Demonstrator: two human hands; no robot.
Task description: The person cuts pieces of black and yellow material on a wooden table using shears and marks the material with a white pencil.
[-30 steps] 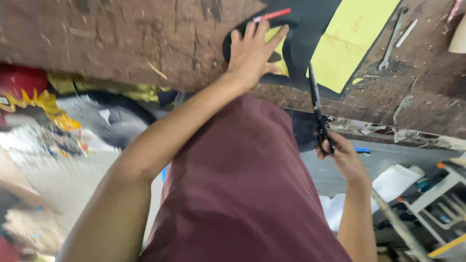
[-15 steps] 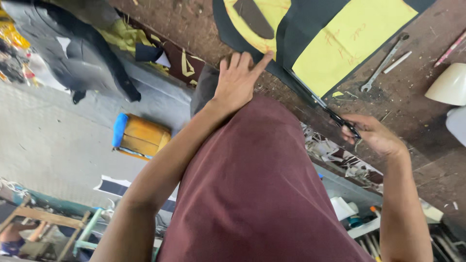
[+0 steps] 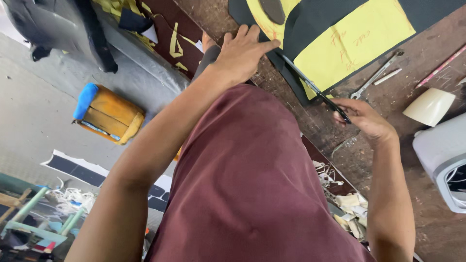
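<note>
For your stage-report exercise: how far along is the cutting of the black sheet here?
Done: yellow templates already lie on the black sheet. In hand: the left hand presses the sheet flat while the right hand works scissors into its near edge beside a template. Left: most of the outline looks uncut, as the sheet appears whole around the templates.

I see a flat black sheet of material [image 3: 318, 19] under a bright yellow paper pattern piece [image 3: 354, 43] bearing faint reddish scribbles. My long scissors [image 3: 315, 90] are black. The worn wooden workbench [image 3: 388, 140] is dark brown and speckled. My shirt is plain maroon. A cream-coloured cone-shaped cup [image 3: 429, 106] lies near a silver metal wrench [image 3: 376, 75].
</note>
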